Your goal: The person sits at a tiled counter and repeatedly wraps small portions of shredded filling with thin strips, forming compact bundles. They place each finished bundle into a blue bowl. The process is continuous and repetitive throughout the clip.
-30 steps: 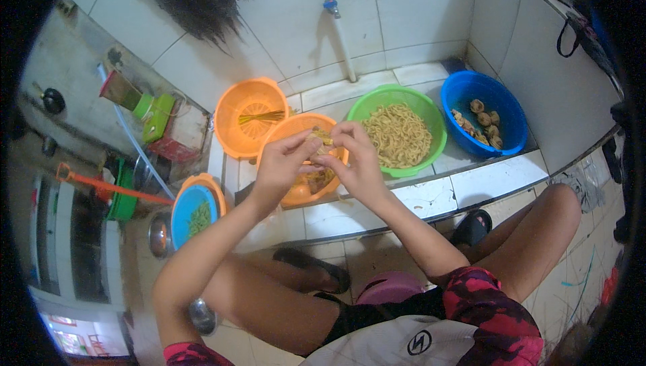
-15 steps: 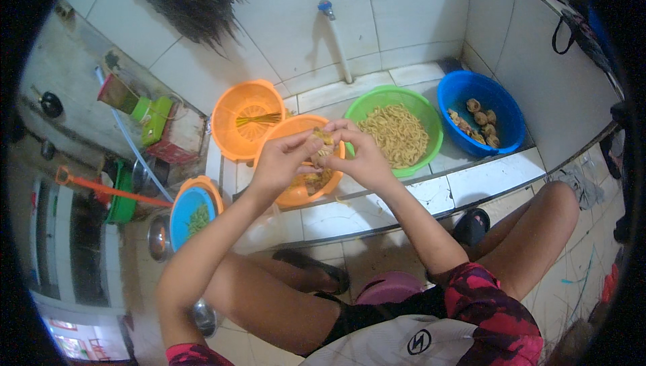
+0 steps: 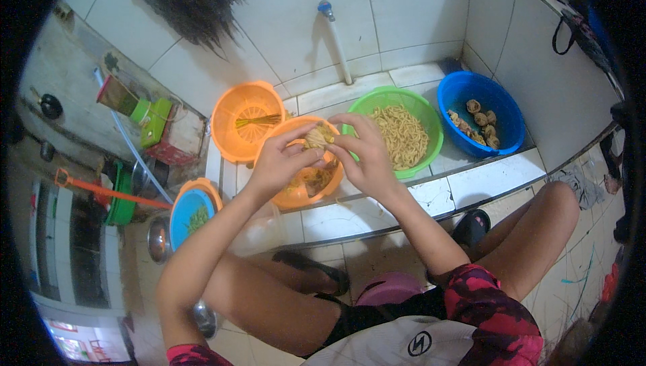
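My left hand (image 3: 279, 161) and my right hand (image 3: 363, 157) meet over an orange bowl (image 3: 296, 196) on the tiled ledge. Together they pinch a small clump of yellow noodles (image 3: 316, 137) between the fingertips. More noodle bundles lie inside that orange bowl under my hands. Just right of it stands a green bowl (image 3: 431, 130) full of loose yellow noodles (image 3: 402, 136). A blue bowl (image 3: 501, 114) at the far right holds several brown round pieces (image 3: 476, 122).
An orange strainer basket (image 3: 232, 114) with thin green sticks sits behind left. A small blue-and-orange bowl (image 3: 182, 206) of green bits is at lower left. A white tap pipe (image 3: 336, 40) runs up the tiled wall. My bare legs and sandals are below the ledge.
Both hands stay together over the orange bowl, working the noodle clump; they have shifted very slightly, with the fingers reshaping the bundle.
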The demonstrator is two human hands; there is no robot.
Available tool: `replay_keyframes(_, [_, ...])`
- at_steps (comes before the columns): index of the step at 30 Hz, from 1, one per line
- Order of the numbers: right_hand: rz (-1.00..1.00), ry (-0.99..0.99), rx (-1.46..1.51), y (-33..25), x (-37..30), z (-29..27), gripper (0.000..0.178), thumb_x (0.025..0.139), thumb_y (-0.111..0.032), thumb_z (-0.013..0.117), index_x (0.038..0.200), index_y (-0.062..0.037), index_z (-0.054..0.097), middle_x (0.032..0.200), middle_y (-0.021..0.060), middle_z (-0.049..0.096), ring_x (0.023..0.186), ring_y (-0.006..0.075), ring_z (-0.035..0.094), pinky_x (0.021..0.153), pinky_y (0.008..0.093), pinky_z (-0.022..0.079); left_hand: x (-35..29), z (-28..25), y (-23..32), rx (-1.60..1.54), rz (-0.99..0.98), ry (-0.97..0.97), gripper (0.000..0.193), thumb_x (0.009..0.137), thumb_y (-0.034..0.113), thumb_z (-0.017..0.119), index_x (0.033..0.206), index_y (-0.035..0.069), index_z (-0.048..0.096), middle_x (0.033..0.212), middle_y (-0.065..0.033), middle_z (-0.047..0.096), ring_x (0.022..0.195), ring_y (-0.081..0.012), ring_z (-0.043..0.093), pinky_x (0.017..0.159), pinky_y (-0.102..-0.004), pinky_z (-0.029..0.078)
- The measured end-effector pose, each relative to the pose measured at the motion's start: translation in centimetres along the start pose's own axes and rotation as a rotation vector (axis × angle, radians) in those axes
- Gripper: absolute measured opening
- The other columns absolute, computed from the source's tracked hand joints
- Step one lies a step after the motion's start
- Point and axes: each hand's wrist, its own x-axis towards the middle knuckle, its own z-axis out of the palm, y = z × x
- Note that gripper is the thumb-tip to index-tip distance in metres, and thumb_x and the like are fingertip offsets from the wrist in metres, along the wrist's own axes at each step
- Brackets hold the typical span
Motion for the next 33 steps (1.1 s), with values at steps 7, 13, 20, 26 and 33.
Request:
replay_keyframes(7, [-0.008, 0.095, -0.078, -0.7, 0.0, 0.0, 0.009, 0.079, -0.006, 0.068, 0.086, -0.0009, 0.068, 0.112, 0.0151, 0.061, 0.105, 0.0341, 0.056, 0.090, 0.0440, 0.044, 0.5, -0.3, -1.4, 0.295, 0.087, 0.109, 0.051, 0.089, 0.003, 0.066, 0.136, -0.004, 0.049, 0.119, -0.0136, 0.062, 0.104, -0.0182, 0.064, 0.086, -0.0307, 0.058])
replay_keyframes(13, [0.410, 0.171, 0.404, -0.4, -0.7, 1.1, 0.008, 0.085, -0.008, 0.068, 0.088, -0.0003, 0.069, 0.110, 0.0114, 0.063, 0.106, 0.0230, 0.058, 0.093, 0.0346, 0.043, 0.6, -0.2, -1.4, 0.199, 0.118, 0.084, 0.050, 0.090, 0.003, 0.065, 0.136, -0.005, 0.048, 0.120, -0.0136, 0.061, 0.105, -0.0202, 0.064, 0.087, -0.0325, 0.059])
replay_keyframes(20, [0.528, 0.137, 0.430, -0.6, -1.8, 2.6, 0.014, 0.086, -0.008, 0.069, 0.094, 0.0024, 0.071, 0.104, 0.0127, 0.064, 0.101, 0.0223, 0.061, 0.092, 0.0325, 0.045, 0.4, 0.2, -0.6, 0.014, 0.020, 0.126, 0.048, 0.092, 0.008, 0.065, 0.135, -0.004, 0.046, 0.125, -0.0134, 0.055, 0.107, -0.0230, 0.064, 0.090, -0.0350, 0.059])
replay_keyframes(26, [0.537, 0.247, 0.406, -0.5, -1.6, 2.6, 0.012, 0.086, -0.006, 0.069, 0.096, 0.0016, 0.069, 0.100, 0.0090, 0.063, 0.095, 0.0163, 0.061, 0.086, 0.0284, 0.048, 0.3, 0.1, -1.0, -0.074, -0.033, 0.083, 0.043, 0.095, 0.010, 0.062, 0.133, -0.003, 0.048, 0.122, -0.0117, 0.056, 0.108, -0.0213, 0.062, 0.090, -0.0372, 0.060])
replay_keyframes(33, [0.601, 0.301, 0.433, -0.3, -1.7, 3.2, 0.013, 0.079, -0.006, 0.076, 0.089, -0.0015, 0.067, 0.095, 0.0077, 0.062, 0.088, 0.0172, 0.060, 0.080, 0.0294, 0.048, 0.7, 0.1, -1.4, -0.095, -0.098, 0.062, 0.037, 0.098, 0.013, 0.058, 0.131, -0.002, 0.050, 0.115, -0.0112, 0.061, 0.103, -0.0179, 0.062, 0.089, -0.0372, 0.060])
